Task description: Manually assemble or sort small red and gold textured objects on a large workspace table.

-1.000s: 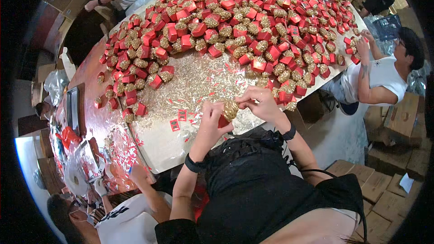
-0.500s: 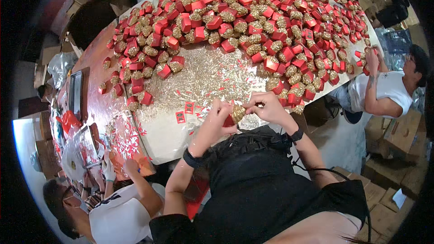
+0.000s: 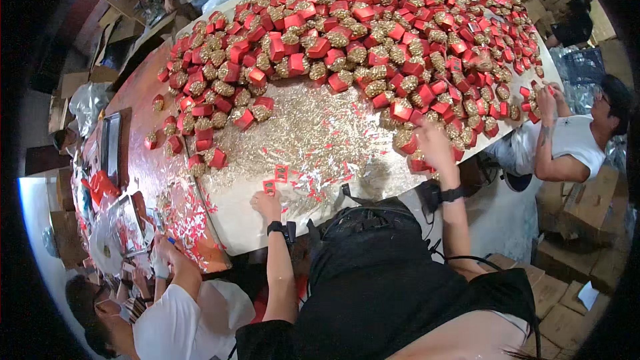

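Lower centre of frame | your hands have parted, their piece apparently put down | left hand (image 3: 267, 205) at red card (image 3: 269, 187), right hand (image 3: 436, 147) over red-and-gold ornament pile (image 3: 360, 48) | either grip: can't tell

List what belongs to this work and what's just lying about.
Work, apparently:
glossy red ornaments with bumpy gold ends, near right hand
two flat red rectangular cards, by left hand

Lying about, apparently:
brown cardboard boxes
black rectangular tray
clear plastic bag

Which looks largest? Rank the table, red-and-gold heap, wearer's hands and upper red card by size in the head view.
1. Table
2. Red-and-gold heap
3. Left hand, right hand: too alike to rank
4. Upper red card
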Demonstrator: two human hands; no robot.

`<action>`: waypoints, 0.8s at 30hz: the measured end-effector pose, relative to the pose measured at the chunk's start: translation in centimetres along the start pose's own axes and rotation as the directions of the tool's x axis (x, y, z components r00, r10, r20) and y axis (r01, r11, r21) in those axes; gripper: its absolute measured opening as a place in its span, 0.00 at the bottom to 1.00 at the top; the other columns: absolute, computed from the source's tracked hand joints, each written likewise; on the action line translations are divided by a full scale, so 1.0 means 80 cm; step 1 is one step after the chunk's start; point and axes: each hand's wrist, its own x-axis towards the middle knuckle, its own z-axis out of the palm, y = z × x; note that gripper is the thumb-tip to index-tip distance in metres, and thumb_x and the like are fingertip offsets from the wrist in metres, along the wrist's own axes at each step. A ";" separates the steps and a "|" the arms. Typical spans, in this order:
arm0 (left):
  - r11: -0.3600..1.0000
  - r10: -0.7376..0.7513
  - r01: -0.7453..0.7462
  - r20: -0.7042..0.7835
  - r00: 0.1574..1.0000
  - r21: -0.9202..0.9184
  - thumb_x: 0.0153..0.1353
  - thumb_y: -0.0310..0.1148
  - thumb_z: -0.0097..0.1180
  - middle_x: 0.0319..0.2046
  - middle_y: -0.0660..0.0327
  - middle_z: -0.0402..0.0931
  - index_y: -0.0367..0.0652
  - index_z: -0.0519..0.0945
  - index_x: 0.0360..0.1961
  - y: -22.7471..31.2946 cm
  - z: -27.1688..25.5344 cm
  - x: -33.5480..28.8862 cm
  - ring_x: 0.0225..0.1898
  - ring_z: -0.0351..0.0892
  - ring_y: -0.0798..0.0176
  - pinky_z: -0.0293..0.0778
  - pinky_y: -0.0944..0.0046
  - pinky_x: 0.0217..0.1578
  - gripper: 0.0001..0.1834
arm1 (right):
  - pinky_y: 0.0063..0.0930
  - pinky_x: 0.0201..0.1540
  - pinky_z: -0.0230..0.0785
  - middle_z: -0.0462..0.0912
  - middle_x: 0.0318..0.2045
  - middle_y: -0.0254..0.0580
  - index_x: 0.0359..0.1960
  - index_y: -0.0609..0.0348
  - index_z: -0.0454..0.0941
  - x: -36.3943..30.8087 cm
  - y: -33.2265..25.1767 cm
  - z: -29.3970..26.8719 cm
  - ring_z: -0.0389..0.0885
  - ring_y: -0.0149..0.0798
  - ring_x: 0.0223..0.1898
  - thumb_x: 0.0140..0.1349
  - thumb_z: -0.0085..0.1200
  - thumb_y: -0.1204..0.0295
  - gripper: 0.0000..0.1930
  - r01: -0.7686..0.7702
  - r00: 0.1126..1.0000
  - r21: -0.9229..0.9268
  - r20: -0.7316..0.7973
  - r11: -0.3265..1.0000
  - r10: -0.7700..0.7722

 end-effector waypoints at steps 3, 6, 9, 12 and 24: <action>0.945 0.081 -0.005 0.220 0.972 -0.328 0.38 0.40 0.67 0.31 0.51 0.73 0.33 0.70 0.33 0.042 -0.043 0.007 0.32 0.74 0.51 0.70 0.53 0.32 0.26 | 0.29 0.36 0.69 0.79 0.31 0.48 0.40 0.62 0.73 -0.003 -0.016 0.059 0.78 0.39 0.33 0.59 0.47 0.60 0.17 0.108 0.793 0.215 0.570 0.971 -0.215; 0.583 0.300 0.015 0.233 0.925 -0.812 0.43 0.31 0.64 0.22 0.54 0.72 0.34 0.66 0.38 0.108 -0.138 -0.012 0.28 0.75 0.57 0.70 0.59 0.31 0.23 | 0.26 0.39 0.69 0.79 0.38 0.40 0.51 0.61 0.68 -0.009 -0.067 0.098 0.77 0.31 0.38 0.63 0.38 0.51 0.26 -0.440 0.559 0.474 0.809 0.763 -0.180; 0.524 0.492 -0.097 0.209 0.845 -0.846 0.46 0.28 0.62 0.25 0.56 0.72 0.37 0.65 0.39 0.166 -0.201 -0.018 0.29 0.75 0.62 0.71 0.64 0.31 0.22 | 0.25 0.37 0.69 0.78 0.39 0.41 0.49 0.62 0.67 -0.014 -0.100 0.124 0.76 0.29 0.35 0.64 0.35 0.50 0.27 -0.690 0.476 0.496 0.859 0.527 -0.187; 0.456 0.653 -0.317 0.071 0.754 -0.832 0.45 0.28 0.62 0.29 0.56 0.71 0.39 0.64 0.38 0.182 -0.218 -0.004 0.30 0.74 0.65 0.71 0.67 0.32 0.21 | 0.21 0.30 0.68 0.75 0.29 0.34 0.40 0.57 0.70 0.011 -0.133 0.143 0.73 0.25 0.29 0.64 0.34 0.51 0.22 -0.650 0.302 0.476 0.877 0.593 -0.374; 0.179 0.335 -0.562 -0.488 0.806 -0.807 0.50 0.34 0.60 0.47 0.46 0.65 0.31 0.62 0.49 0.205 -0.345 0.056 0.46 0.68 0.55 0.69 0.63 0.44 0.29 | 0.23 0.39 0.64 0.76 0.31 0.34 0.38 0.59 0.75 -0.003 -0.167 0.169 0.71 0.30 0.32 0.56 0.46 0.64 0.14 -0.353 0.500 0.790 0.612 0.502 -0.612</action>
